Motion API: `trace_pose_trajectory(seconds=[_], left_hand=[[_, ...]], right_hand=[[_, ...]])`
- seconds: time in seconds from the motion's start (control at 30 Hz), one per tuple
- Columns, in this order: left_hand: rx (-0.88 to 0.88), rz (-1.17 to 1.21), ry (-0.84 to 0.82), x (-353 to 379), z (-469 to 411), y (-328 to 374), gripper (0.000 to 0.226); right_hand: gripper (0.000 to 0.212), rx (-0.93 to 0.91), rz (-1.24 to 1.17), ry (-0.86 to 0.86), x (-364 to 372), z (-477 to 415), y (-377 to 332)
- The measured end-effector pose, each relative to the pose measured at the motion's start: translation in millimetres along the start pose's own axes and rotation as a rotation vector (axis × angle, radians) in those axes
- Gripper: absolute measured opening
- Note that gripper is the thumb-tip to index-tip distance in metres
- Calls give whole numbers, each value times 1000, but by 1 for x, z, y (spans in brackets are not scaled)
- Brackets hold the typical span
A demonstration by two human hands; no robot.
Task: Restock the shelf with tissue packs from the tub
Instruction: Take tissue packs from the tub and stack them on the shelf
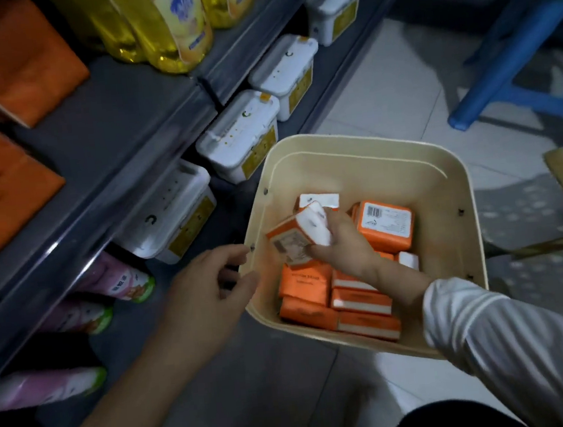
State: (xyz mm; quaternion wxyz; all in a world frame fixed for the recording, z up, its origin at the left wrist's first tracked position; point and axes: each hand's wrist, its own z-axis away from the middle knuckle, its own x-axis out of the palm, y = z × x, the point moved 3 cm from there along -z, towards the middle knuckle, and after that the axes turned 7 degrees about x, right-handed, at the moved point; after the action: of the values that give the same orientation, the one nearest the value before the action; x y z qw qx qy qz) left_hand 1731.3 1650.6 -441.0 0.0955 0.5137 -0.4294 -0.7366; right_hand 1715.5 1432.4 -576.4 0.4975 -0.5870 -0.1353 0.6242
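R hand (pixel 342 246), tissue pack (pixel 292 239) in grip, in tub (pixel 461 196)

Nothing reads clearly from here: a barcode on an orange tissue pack (pixel 386 225) in the tub (pixel 441 170), blue characters on a yellow bottle (pixel 179 20), print on pink packs (pixel 121 280), all blurred.

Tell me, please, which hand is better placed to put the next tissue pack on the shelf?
The right hand: it grips a tissue pack over the tub, while the left hand holds no pack, beside the rim.
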Motion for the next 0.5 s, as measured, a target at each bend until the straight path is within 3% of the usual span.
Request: trace_pose_trajectory(seconds=[0.13,0.23,0.37,0.5], left_hand=[[-304,529,-14,-4,19,21,48],[-424,907,48,-20,35,36,37],[-448,1138,65,-40,55,40,56],[-423,1258,135,-55,72,31,55]], right_hand=[[67,-265,-89,151,-44,50,-68],[88,-526,47,88,-58,92,-117],[86,-858,285,26,-58,133,-163],[73,-926,257,-82,-36,160,-192]])
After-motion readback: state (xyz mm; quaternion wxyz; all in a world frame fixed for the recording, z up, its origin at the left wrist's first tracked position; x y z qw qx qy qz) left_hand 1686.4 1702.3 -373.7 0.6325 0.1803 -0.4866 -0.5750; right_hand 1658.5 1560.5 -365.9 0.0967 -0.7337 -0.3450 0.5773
